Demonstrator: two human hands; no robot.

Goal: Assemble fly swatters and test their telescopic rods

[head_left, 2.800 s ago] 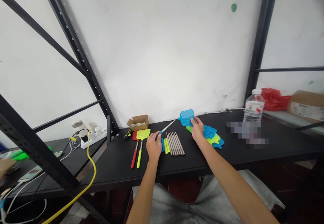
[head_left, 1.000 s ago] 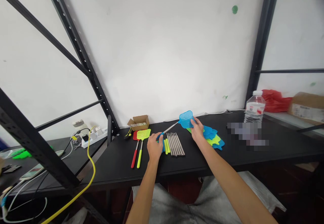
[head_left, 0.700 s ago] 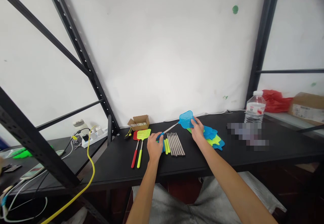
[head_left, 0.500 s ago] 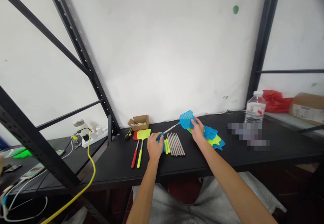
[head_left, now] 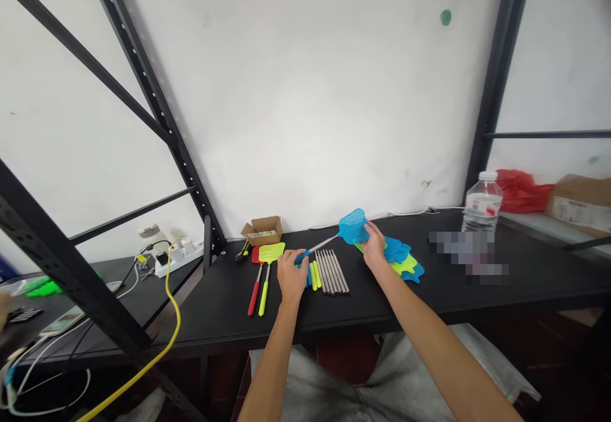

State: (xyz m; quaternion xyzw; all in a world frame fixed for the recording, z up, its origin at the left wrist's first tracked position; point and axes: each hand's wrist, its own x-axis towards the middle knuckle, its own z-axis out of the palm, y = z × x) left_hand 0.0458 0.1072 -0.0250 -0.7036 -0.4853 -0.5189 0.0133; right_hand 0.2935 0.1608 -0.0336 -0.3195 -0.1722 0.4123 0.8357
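A blue fly swatter with a metal rod is held tilted above the table between my two hands. My left hand is closed around its blue handle, and my right hand grips the edge of its mesh head. Below the rod lie several bare metal rods side by side, with yellow-green handles and blue ones partly hidden by my left hand. Under and beyond my right hand is a pile of blue and yellow-green swatter heads. Left of my left hand lie a yellow-green swatter and a red swatter.
An open cardboard box stands at the back of the black table. At right stand a water bottle, a red bag and a larger carton. A power strip and yellow cable are at left.
The blue swatter's head has turned slightly, and my right hand's fingers have shifted a little at its edge. My left hand stays on the handle.
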